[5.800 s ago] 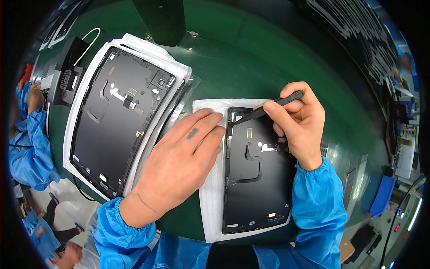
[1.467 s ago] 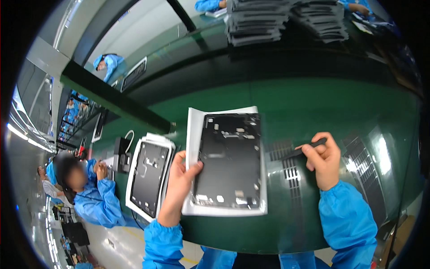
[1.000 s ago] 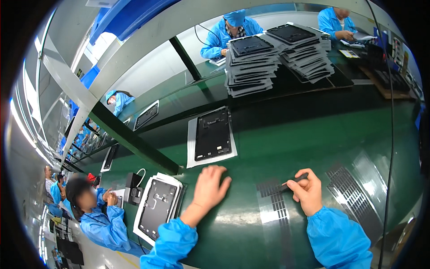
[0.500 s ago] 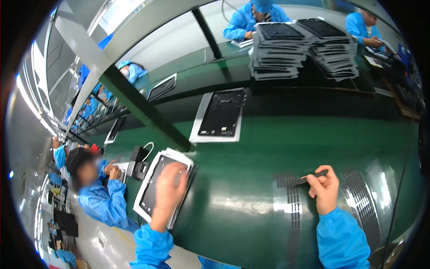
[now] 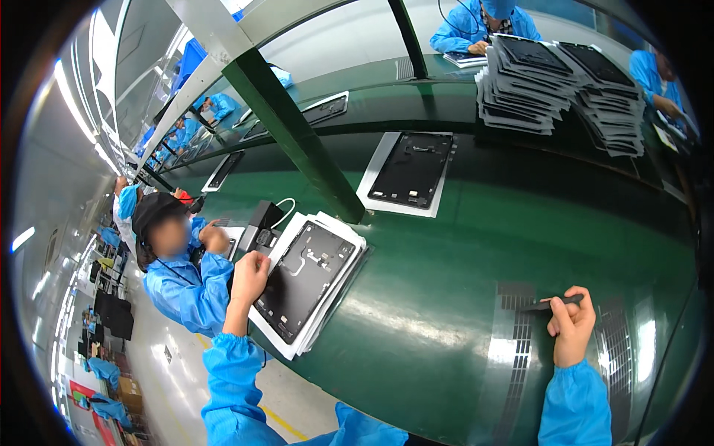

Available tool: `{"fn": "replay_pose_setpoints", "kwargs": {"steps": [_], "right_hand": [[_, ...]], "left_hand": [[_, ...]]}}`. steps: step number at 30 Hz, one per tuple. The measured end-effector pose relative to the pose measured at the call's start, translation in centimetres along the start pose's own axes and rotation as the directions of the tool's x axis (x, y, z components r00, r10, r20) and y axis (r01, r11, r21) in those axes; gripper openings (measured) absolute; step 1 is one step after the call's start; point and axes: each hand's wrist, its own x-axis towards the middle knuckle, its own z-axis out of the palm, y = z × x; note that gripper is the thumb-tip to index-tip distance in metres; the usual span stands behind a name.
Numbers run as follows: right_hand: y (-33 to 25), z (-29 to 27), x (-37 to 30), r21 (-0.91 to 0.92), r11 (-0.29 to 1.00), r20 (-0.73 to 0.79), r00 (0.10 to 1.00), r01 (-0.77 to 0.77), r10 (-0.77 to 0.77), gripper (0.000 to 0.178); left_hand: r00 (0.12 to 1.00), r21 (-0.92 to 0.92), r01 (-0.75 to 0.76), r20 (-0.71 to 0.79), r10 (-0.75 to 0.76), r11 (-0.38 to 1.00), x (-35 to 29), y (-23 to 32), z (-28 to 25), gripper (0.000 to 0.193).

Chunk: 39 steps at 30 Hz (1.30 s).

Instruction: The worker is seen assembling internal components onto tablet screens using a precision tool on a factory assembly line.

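Since half a second ago, the left hand (image 5: 251, 279) has moved from over the middle of the stacked black panel (image 5: 312, 275) to its left edge. Its fingers are curled, with thumb and fingertips close together; whether they grip an edge I cannot tell. The right hand (image 5: 573, 327) pinches black tweezers (image 5: 571, 299) between thumb and fingers, their tip pointing left over a clear sheet of dark strips (image 5: 513, 327) on the green surface (image 5: 431, 260). A second strip sheet (image 5: 616, 342) lies to the right, partly behind that hand.

The stacked panel rests slanted on white sheets (image 5: 357, 241), inner side up, with small light patches and a thin curved strip showing. Just beyond it stands a dark device (image 5: 262, 223) with a white cable; a co-worker in blue (image 5: 186, 275) sits to the left.

Farther across, well apart from both hands, another black panel (image 5: 413, 167) lies on its own white sheet, right of a slanting green post (image 5: 305, 141). Beyond are two tall stacks of panels (image 5: 524, 89), with a second co-worker (image 5: 483, 26) behind them.
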Motion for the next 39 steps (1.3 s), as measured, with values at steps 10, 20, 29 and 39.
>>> {"fn": "replay_pose_setpoints", "kwargs": {"steps": [10, 20, 29, 39], "right_hand": [[0.3, -0.3, 0.1, 0.019, 1.0, 0.022, 1.0, 0.013, -0.014, 0.023], [0.2, -0.4, -0.1, 0.036, 0.999, 0.04, 0.999, 0.003, -0.005, 0.024], [-0.3, -0.3, 0.0, 0.027, 1.0, 0.018, 1.0, -0.006, 0.005, 0.024], [-0.4, -0.1, -0.2, 0.056, 0.998, 0.065, 0.998, -0.026, 0.023, 0.024]], "left_hand": [[0.995, -0.027, -0.096, 0.032, 0.096, 0.995, 0.4, 1.0, -2.4, 0.018], [0.996, -0.102, -0.068, -0.064, 0.061, 0.992, -2.0, -1.0, 1.0, 0.018], [0.992, -0.066, -0.094, -0.087, 0.088, 0.993, -2.0, -1.0, 1.0, 0.019], [0.93, 0.32, -0.266, -0.161, 0.329, 0.909, -3.9, 0.0, -1.2, 0.009]]}}
